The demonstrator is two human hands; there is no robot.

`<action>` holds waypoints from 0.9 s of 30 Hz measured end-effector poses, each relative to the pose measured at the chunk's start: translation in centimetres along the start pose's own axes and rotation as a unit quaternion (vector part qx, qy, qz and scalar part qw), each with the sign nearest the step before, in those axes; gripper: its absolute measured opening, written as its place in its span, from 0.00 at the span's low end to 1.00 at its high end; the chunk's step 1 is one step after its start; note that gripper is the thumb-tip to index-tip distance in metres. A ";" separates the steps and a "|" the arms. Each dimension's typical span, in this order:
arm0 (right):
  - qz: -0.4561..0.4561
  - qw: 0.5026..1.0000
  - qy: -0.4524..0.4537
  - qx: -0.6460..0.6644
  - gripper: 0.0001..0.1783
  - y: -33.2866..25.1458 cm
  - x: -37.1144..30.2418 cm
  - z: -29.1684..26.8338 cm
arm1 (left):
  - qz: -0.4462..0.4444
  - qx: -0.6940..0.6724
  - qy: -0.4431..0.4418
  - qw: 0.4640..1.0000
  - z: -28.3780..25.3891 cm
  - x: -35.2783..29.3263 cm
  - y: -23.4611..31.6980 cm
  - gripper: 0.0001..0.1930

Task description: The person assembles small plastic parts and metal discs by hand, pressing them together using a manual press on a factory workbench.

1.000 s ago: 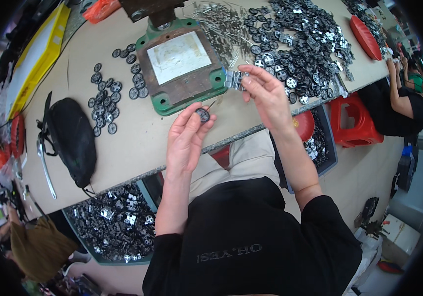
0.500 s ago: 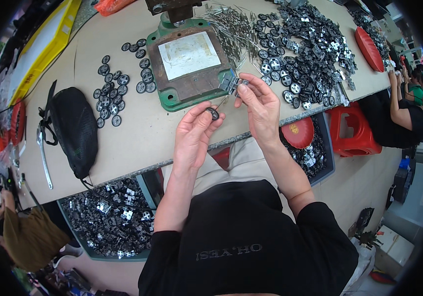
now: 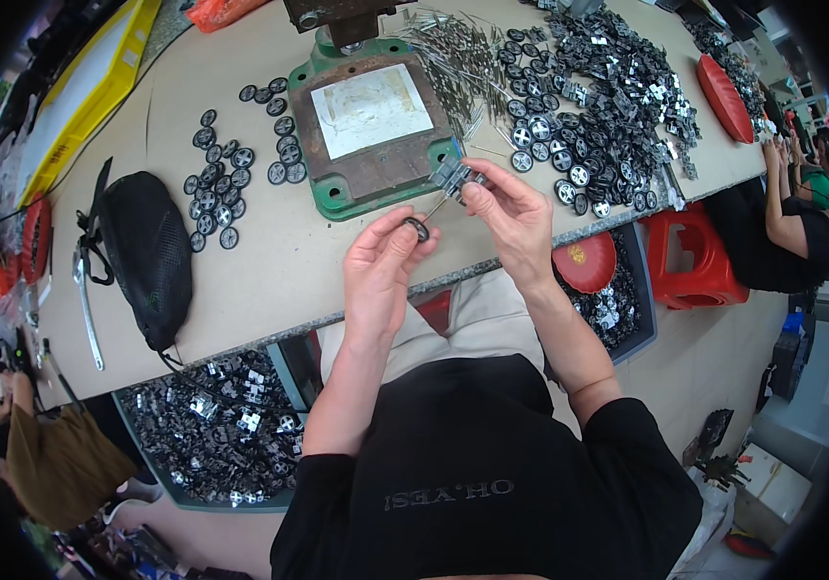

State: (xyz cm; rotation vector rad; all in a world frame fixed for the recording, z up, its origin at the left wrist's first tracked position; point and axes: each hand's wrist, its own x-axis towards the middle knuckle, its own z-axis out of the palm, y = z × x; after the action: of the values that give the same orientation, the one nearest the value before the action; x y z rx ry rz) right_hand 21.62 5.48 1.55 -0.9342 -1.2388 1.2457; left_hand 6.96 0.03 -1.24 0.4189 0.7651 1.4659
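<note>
Between the thumb and fingers of my left hand [image 3: 381, 261] is a small black toy wheel [image 3: 416, 228]. A thin metal axle [image 3: 436, 207] sticks up from the wheel toward the right. My right hand [image 3: 515, 220] pinches a small grey and black plastic chassis part [image 3: 455, 178]. The axle's far end meets the lower side of that part; whether it has entered a hole is too small to tell. Both hands hover over the table's near edge, just in front of the green press base [image 3: 368, 126].
Loose wheels [image 3: 209, 198] lie left of the press. Metal axles [image 3: 453, 58], more wheels and a heap of plastic parts [image 3: 617, 87] spread to the right. A black pouch [image 3: 151, 256] rests at left. Bins of parts [image 3: 216, 425] and a red stool [image 3: 690, 256] stand below the table.
My right hand has lowered the plastic part slightly toward the left hand. The axle's end, apart from or just beside the part before, now meets it. The wheel has tilted a little.
</note>
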 end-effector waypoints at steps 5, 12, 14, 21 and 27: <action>-0.165 0.973 -0.016 -0.162 0.15 0.0 0.4 -0.9 | -0.075 -0.066 -0.027 0.995 0.4 -0.4 0.2 0.13; -0.056 0.996 -0.053 -0.053 0.14 -0.6 0.4 -1.3 | -0.021 0.018 -0.003 1.000 0.2 -0.5 0.5 0.11; -0.064 0.990 -0.081 -0.092 0.14 -0.7 0.5 -1.8 | -0.095 -0.060 -0.013 0.994 0.3 -0.5 0.5 0.11; -0.077 0.987 -0.081 -0.112 0.15 -1.0 0.3 -2.0 | -0.043 -0.011 -0.004 0.999 0.1 -0.5 0.9 0.12; -0.080 0.973 -0.091 -0.195 0.14 -0.7 0.1 -1.9 | 0.125 0.207 0.038 0.970 1.5 -1.3 0.2 0.12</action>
State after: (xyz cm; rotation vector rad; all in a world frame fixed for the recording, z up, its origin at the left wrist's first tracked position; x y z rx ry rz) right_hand 23.62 5.76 1.99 -0.9903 -1.7119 0.9925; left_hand 7.90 -0.95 0.25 0.8039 1.1183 1.5592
